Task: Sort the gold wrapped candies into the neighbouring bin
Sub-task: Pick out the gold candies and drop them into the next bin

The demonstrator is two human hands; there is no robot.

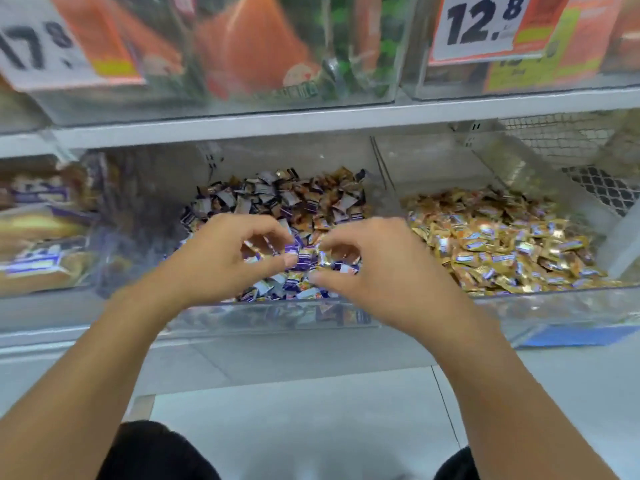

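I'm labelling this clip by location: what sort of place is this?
Most likely a shop's bulk sweets aisle. A price sign hangs on the upper shelf, clear bins hold loose gold wrapped candies and purple wrapped candies, and both hands pick through them.

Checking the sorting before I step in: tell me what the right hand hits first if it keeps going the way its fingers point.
Probably the purple-wrapped candies heaped just under the right hand's curled fingertips, in the middle bin; depth is hard to judge.

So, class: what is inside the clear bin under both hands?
The middle bin holds mostly purple and white wrapped candies, with some gold ones mixed in. The left hand and right hand cover part of the pile.
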